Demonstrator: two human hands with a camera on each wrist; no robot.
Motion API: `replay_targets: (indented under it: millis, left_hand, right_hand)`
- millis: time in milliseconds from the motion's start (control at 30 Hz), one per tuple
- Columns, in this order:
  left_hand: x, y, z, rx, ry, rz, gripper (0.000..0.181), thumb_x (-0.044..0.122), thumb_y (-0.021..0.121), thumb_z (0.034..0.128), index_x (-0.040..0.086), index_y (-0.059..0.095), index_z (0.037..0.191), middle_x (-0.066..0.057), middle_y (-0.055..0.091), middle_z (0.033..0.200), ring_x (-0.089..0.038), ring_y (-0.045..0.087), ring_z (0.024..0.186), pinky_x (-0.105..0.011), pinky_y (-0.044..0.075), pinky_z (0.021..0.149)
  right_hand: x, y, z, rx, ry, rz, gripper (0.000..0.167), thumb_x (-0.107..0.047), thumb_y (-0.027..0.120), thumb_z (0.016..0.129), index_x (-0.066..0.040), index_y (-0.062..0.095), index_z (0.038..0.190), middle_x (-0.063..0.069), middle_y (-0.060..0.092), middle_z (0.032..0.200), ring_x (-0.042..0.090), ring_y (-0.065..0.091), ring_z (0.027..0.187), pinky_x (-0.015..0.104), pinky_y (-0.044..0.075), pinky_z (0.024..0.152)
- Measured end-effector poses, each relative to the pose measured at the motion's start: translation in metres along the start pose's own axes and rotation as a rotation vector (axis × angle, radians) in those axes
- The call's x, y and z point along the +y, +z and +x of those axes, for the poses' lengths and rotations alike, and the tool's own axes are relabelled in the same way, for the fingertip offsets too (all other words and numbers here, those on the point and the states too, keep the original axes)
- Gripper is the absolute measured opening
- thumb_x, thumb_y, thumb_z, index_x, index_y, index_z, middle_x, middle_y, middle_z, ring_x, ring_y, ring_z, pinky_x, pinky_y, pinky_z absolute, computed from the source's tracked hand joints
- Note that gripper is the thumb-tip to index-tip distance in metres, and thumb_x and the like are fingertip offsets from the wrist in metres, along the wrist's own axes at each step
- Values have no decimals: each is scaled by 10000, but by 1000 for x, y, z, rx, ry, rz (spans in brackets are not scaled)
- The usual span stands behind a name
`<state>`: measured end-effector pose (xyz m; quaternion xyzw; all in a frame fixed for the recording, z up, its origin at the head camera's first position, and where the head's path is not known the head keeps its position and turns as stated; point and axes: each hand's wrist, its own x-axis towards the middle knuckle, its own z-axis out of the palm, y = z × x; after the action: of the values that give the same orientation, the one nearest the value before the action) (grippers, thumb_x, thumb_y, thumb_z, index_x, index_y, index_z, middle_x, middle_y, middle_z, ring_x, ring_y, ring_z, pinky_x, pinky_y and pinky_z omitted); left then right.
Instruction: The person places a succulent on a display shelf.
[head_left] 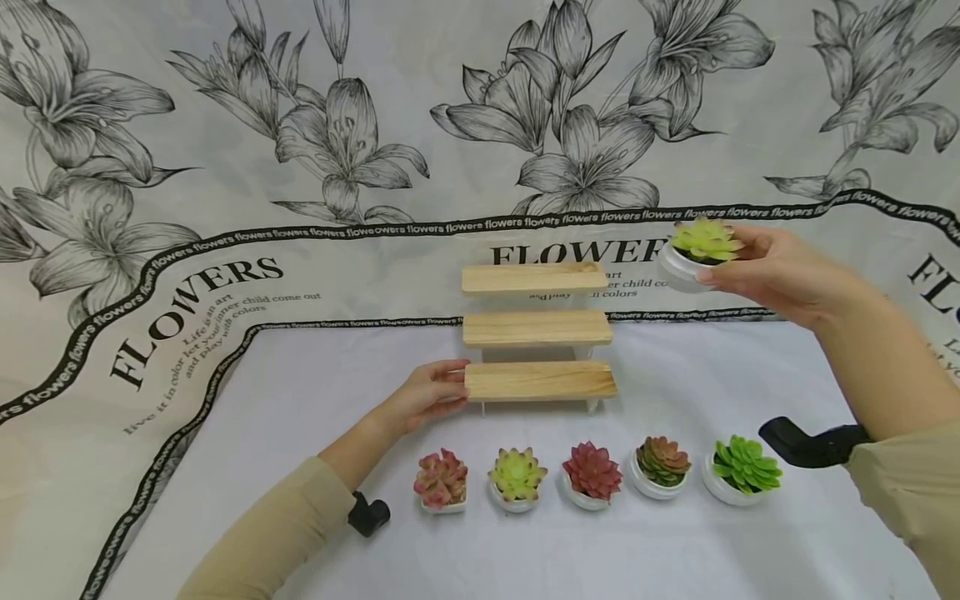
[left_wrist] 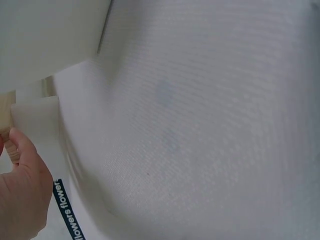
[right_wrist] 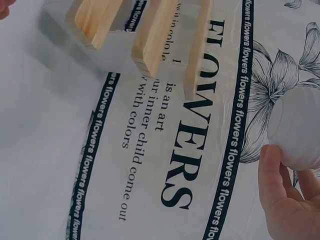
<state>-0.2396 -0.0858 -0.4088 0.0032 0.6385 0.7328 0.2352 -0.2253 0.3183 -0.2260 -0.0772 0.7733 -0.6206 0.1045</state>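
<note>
Holding succulent (head_left: 705, 241), right fingers (head_left: 729, 272) seem clear of shelf (head_left: 537, 329).

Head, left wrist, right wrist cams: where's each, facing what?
Head: on head, forward and down at wooden shelf, succulents; left hand, right hand, sleeves show.
Left wrist: on that wrist, facing white surface; left hand at edge.
Right wrist: on that wrist, toward shelf, printed backdrop; right hand, left fingers.
Head, right wrist share shelf, backdrop.

We can pass over the tablecloth (head_left: 667, 383) right of the stand (head_left: 537, 328). The left hand (head_left: 427, 397) blocks the left end of the lowest shelf (head_left: 540, 381). Nearer us, a row of potted plants (head_left: 592, 472) leaves narrow gaps. Between the raised plant (head_left: 705, 240) and top shelf (head_left: 534, 278) we have free room.
</note>
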Motion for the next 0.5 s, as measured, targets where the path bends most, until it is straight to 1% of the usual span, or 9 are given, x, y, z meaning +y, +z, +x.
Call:
replay_targets:
  millis: [133, 200, 333, 400, 500]
  left_hand:
    - [0, -1, -1, 0, 0, -5, 530, -109, 539, 854, -37, 411, 1363, -181, 513, 1217, -139, 574, 875, -269, 523, 790]
    - [-1, -1, -1, -4, 2, -8, 530, -108, 537, 857, -38, 406, 1366, -183, 508, 1221, -141, 573, 878, -267, 522, 790]
    - [-2, -2, 0, -6, 3, -16, 532, -115, 531, 859, -42, 399, 1369, -191, 503, 1234, -138, 573, 873, -258, 523, 777]
    - [-2, -2, 0, 0, 4, -21, 533, -120, 530, 856, -39, 404, 1367, -191, 507, 1230, -136, 577, 862, -253, 526, 767]
    - [-3, -2, 1, 0, 10, -26, 533, -123, 529, 854, -43, 404, 1366, -189, 515, 1218, -131, 582, 846, -250, 528, 758]
  right_hand:
    - [-4, 9, 9, 2, 13, 29, 792, 64, 568, 873, 6, 64, 1481, -4, 463, 1169, 45, 550, 994, 196, 501, 796]
    - [-6, 14, 14, 10, 23, 18, 786, 55, 578, 871, 7, 82, 1480, 0, 454, 1179, 37, 544, 994, 191, 499, 799]
    - [-10, 26, 23, 29, 60, -7, 813, 27, 603, 864, -32, 87, 1490, 33, 379, 1219, 31, 503, 1007, 174, 485, 813]
    - [-11, 31, 28, 35, 73, 2, 830, 28, 613, 856, -39, 84, 1492, 55, 352, 1223, 43, 493, 1006, 174, 482, 826]
    - [-11, 38, 33, 28, 71, 19, 814, 48, 607, 849, -13, 102, 1485, 72, 361, 1220, 60, 497, 999, 186, 483, 836]
